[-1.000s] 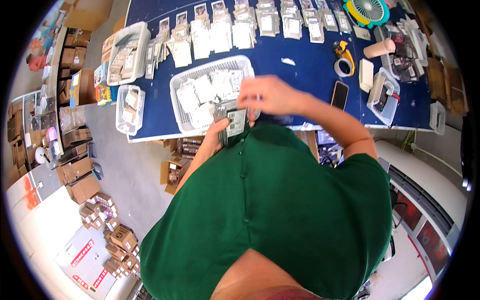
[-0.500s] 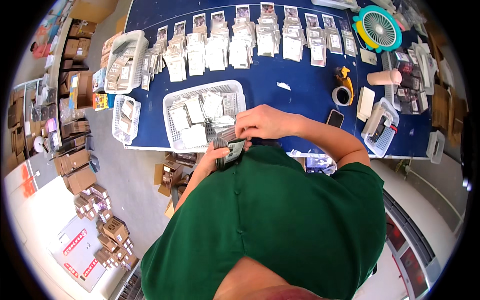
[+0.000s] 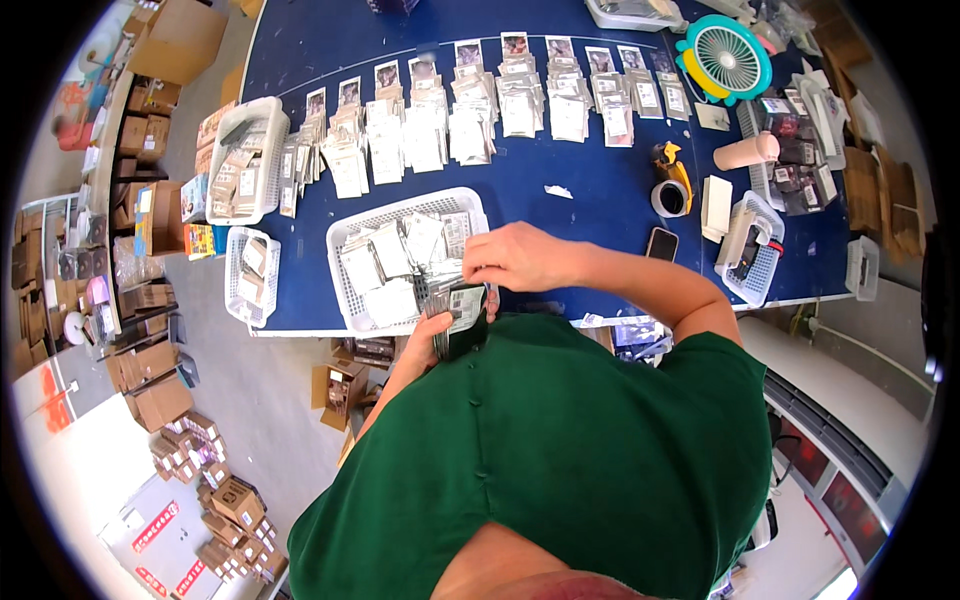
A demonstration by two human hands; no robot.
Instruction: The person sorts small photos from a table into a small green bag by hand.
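Around my hands I see rows of small pale packets [image 3: 470, 125] on the blue table [image 3: 600, 215], and a white plastic basket [image 3: 345, 240] full of the same packets stands just before me. My left hand [image 3: 440, 335] is clamped on a dark stack of packets [image 3: 458, 312], its long axis about upright, at my green shirt. My right hand [image 3: 515, 258] rests on its top, fingers seemingly pinched.

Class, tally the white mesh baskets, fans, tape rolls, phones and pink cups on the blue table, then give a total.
White mesh baskets: 4
Fans: 1
Tape rolls: 1
Phones: 1
Pink cups: 1
Total: 8
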